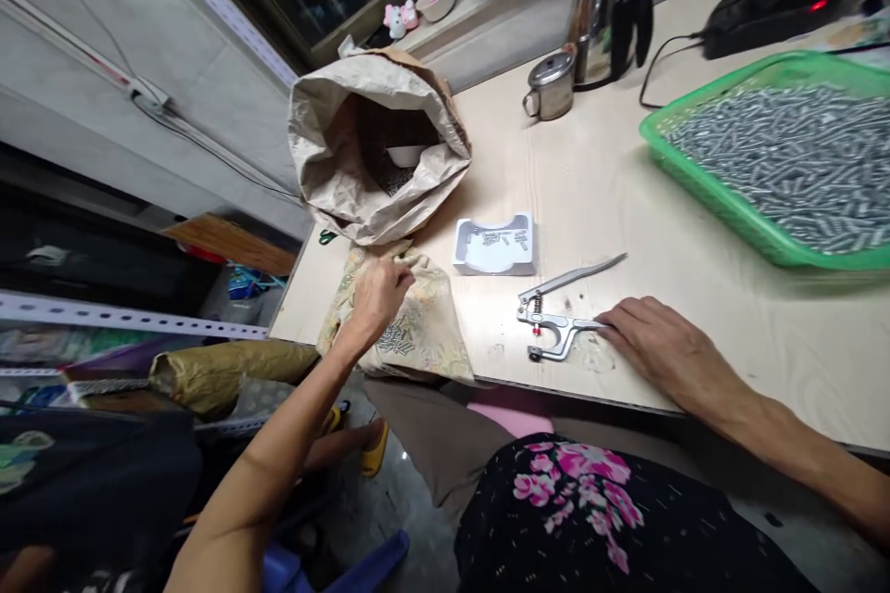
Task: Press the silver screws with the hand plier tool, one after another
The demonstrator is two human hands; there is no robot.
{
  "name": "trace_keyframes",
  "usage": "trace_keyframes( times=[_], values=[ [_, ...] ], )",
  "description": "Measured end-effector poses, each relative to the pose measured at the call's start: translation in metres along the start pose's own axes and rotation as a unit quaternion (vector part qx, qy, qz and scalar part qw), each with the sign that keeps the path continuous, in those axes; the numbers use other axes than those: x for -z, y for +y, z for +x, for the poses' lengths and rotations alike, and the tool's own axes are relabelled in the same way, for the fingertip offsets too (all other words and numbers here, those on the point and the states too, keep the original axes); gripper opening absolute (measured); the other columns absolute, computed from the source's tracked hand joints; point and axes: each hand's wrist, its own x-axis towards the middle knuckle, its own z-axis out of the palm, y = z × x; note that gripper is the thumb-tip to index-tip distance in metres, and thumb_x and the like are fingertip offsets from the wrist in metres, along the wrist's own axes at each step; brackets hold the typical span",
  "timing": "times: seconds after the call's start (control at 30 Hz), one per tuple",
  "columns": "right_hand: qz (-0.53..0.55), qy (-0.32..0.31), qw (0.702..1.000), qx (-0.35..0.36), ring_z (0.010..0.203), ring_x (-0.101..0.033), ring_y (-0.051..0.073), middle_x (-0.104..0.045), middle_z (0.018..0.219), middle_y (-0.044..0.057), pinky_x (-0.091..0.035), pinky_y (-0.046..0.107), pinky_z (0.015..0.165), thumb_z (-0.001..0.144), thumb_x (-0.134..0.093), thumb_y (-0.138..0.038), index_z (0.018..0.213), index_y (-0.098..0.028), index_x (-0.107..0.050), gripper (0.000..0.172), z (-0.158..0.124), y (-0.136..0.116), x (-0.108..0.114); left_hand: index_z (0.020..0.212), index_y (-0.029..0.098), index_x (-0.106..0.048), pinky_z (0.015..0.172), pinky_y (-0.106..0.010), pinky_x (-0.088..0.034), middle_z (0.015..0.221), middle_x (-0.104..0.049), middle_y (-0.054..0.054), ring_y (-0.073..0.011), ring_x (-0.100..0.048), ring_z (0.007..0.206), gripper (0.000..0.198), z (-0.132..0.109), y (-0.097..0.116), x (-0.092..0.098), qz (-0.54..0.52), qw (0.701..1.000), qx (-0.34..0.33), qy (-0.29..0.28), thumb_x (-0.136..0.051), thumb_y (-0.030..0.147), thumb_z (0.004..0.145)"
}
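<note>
Silver pliers (pixel 571 324) lying on desk (pixel 591 176) | right hand (pixel 664 347): fingers pinching handle (pixel 588 323) | left hand (pixel 379 296): fingers curling over cloth (pixel 437 324), grip unclear

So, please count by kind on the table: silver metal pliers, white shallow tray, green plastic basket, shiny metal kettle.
Silver metal pliers: 1
White shallow tray: 1
Green plastic basket: 1
Shiny metal kettle: 1
Total: 4

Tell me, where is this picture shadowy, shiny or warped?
In the head view, the paper sack is dark inside and the steel kettle carries bright glints; in the same head view, the green basket looks stretched toward the right edge, probably by a wide lens, while the metal pliers look fairly sharp.
</note>
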Motion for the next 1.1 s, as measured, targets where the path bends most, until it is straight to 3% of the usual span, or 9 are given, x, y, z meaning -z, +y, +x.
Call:
trace_keyframes(
  times=[0.1, 0.23, 0.53, 0.67, 0.77, 0.83, 0.87, 0.97, 1.1],
  values=[
    [0.005, 0.009, 1.000, 0.001, 0.085, -0.056, 0.025, -0.063, 0.087, 0.009, -0.043, 0.040, 0.075, 0.100, -0.039, -0.031, 0.092, -0.019, -0.064, 0.029, -0.001, 0.001, -0.003, 0.079, 0.017, -0.074, 0.073, -0.032, -0.045, 0.088, -0.070, -0.011, -0.0252, -0.060, 0.092, 0.022, -0.026, -0.027, -0.029, 0.088, 0.991, 0.029, -0.101, -0.054, 0.019, 0.087],
    [-0.010, 0.013, 1.000, 0.007, 0.085, -0.057, 0.025, -0.063, 0.087, 0.009, -0.043, 0.040, 0.076, 0.100, -0.040, -0.031, 0.091, -0.020, -0.064, 0.028, 0.000, -0.001, -0.002, 0.083, 0.015, -0.073, 0.078, -0.034, -0.045, 0.094, -0.069, -0.014, -0.0277, -0.059, 0.099, 0.025, -0.047, -0.038, -0.052, 0.105, 0.985, 0.036, -0.131, -0.051, 0.022, 0.090],
    [-0.034, 0.000, 0.999, 0.001, 0.083, -0.054, 0.022, -0.061, 0.085, 0.008, -0.040, 0.035, 0.074, 0.099, -0.044, -0.024, 0.090, -0.017, -0.063, 0.023, 0.006, -0.009, 0.005, 0.082, 0.020, -0.065, 0.082, -0.035, -0.044, 0.093, -0.066, -0.013, -0.0274, -0.056, 0.096, 0.027, -0.045, -0.042, -0.061, 0.135, 0.985, -0.007, -0.105, -0.040, 0.021, 0.091],
    [-0.046, 0.001, 0.999, -0.010, 0.080, -0.052, 0.021, -0.061, 0.082, 0.006, -0.040, 0.033, 0.074, 0.098, -0.047, -0.020, 0.086, -0.017, -0.062, 0.019, 0.009, -0.012, 0.006, 0.080, 0.021, -0.061, 0.083, -0.037, -0.046, 0.089, -0.067, -0.014, -0.0286, -0.059, 0.092, 0.031, -0.047, -0.046, -0.059, 0.083, 0.996, -0.013, -0.027, -0.034, 0.030, 0.092],
    [-0.051, -0.015, 0.998, -0.029, 0.080, -0.053, 0.020, -0.063, 0.084, 0.005, -0.039, 0.032, 0.074, 0.096, -0.050, -0.017, 0.082, -0.018, -0.061, 0.018, 0.012, -0.014, 0.005, 0.083, 0.023, -0.063, 0.078, -0.038, -0.050, 0.090, -0.071, -0.012, -0.0302, -0.065, 0.087, 0.028, -0.043, -0.045, -0.057, -0.049, 0.998, 0.025, 0.041, -0.044, 0.043, 0.085],
    [-0.061, -0.023, 0.997, -0.042, 0.079, -0.052, 0.019, -0.063, 0.085, 0.004, -0.038, 0.032, 0.072, 0.095, -0.051, -0.014, 0.082, -0.018, -0.060, 0.017, 0.015, -0.013, 0.003, 0.087, 0.026, -0.067, 0.066, -0.036, -0.052, 0.086, -0.074, -0.007, -0.0291, -0.068, 0.075, 0.030, -0.037, -0.034, -0.059, -0.151, 0.982, 0.112, 0.035, -0.054, 0.050, 0.077],
    [-0.065, -0.023, 0.997, -0.047, 0.080, -0.052, 0.019, -0.063, 0.086, 0.004, -0.038, 0.032, 0.071, 0.095, -0.052, -0.014, 0.082, -0.018, -0.059, 0.015, 0.016, -0.013, 0.002, 0.091, 0.027, -0.070, 0.062, -0.035, -0.052, 0.082, -0.075, -0.005, -0.0290, -0.070, 0.072, 0.034, -0.035, -0.023, -0.061, -0.210, 0.967, 0.141, 0.001, -0.057, 0.054, 0.073],
    [-0.064, -0.020, 0.996, -0.055, 0.081, -0.051, 0.019, -0.062, 0.089, 0.004, -0.036, 0.033, 0.071, 0.094, -0.052, -0.012, 0.084, -0.019, -0.059, 0.013, 0.016, -0.011, 0.000, 0.098, 0.026, -0.073, 0.071, -0.035, -0.056, 0.082, -0.075, -0.002, -0.0258, -0.071, 0.071, 0.047, -0.036, 0.023, -0.060, -0.379, 0.914, 0.136, -0.054, -0.064, 0.061, 0.070],
    [-0.053, -0.032, 0.997, -0.047, 0.081, -0.050, 0.019, -0.062, 0.088, 0.004, -0.035, 0.032, 0.071, 0.096, -0.047, -0.011, 0.084, -0.018, -0.059, 0.018, 0.014, -0.015, 0.007, 0.093, 0.018, -0.073, 0.071, -0.033, -0.056, 0.077, -0.074, -0.004, -0.0229, -0.070, 0.071, 0.047, -0.044, 0.089, -0.050, -0.491, 0.849, 0.138, -0.139, -0.074, 0.058, 0.067]
  ],
)
